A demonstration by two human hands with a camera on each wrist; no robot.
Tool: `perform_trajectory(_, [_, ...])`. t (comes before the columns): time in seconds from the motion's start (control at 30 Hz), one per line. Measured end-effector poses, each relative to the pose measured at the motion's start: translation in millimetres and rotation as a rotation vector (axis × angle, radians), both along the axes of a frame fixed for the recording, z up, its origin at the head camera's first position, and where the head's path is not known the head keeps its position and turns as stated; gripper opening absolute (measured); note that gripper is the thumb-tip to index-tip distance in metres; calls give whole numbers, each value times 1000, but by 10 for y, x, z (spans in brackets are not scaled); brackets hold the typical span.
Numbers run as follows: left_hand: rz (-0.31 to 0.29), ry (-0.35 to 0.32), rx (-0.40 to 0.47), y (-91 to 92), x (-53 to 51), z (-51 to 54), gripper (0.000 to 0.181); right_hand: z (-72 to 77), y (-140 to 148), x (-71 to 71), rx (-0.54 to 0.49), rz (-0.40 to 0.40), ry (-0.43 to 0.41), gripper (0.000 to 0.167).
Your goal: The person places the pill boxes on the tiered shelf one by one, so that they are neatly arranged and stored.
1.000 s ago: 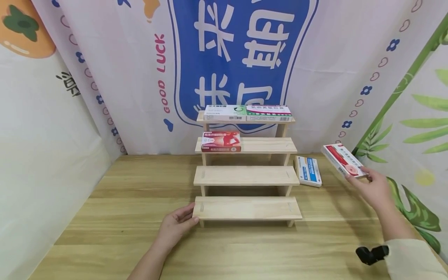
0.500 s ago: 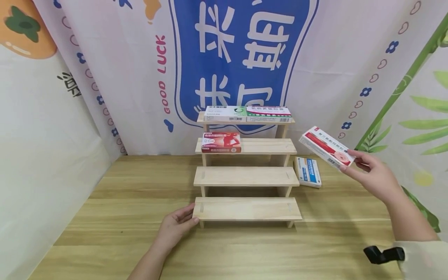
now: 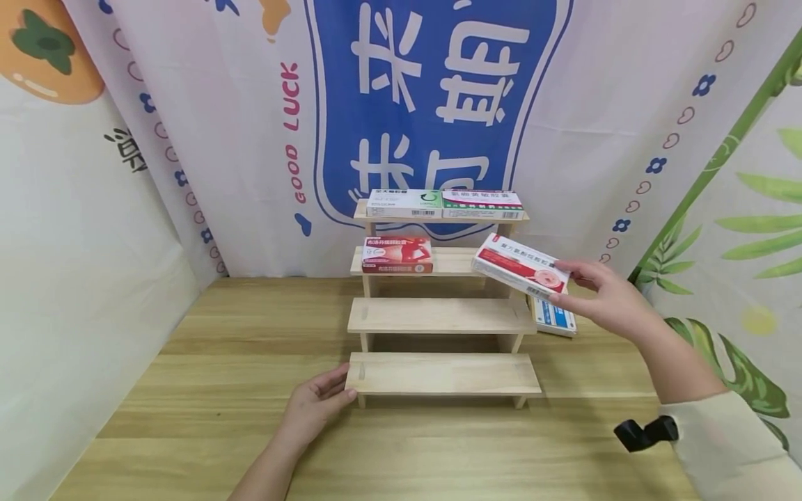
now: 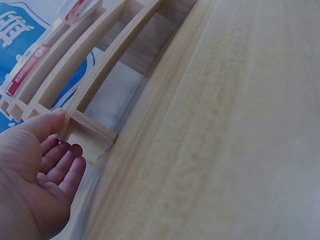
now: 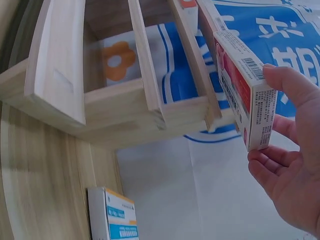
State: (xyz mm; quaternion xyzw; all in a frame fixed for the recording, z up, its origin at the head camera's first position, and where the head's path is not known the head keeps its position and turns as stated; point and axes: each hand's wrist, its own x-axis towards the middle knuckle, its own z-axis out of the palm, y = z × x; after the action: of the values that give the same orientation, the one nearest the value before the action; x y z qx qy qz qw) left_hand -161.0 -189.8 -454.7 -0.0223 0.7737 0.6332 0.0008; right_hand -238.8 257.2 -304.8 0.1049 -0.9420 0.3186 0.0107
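My right hand (image 3: 608,296) pinches one end of a white and red medicine box (image 3: 520,266), thumb on one side and fingers on the other. In the head view that box is tilted in the air before the right part of the second step from the top. A four-step wooden display stand (image 3: 441,372) stands on the table. My left hand (image 3: 316,407) holds the left end of its lowest step; the left wrist view shows the thumb (image 4: 52,122) on the board and a finger beneath. A red medicine box (image 3: 397,255) lies on the second step's left part.
Two white medicine boxes, one with green (image 3: 404,203) and one with magenta (image 3: 482,204), lie side by side on the top step. Right of the stand, a blue and white box (image 3: 554,316) rests on the table (image 3: 207,390), partly hidden. A printed cloth (image 3: 250,139) hangs behind.
My right hand has carried the white and red box leftward and up, from beyond the stand's right side to in front of the second step. The left hand stays on the lowest step.
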Motion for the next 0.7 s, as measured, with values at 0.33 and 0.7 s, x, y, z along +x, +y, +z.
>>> perform_trajectory(0.33, [-11, -2, 10, -7, -4, -2, 52, -17, -275, -147, 16, 71, -7, 72])
perform_trajectory(0.7, [2, -6, 17, 8, 2, 4, 51, -49, -348, -308, -58, 34, -16, 74])
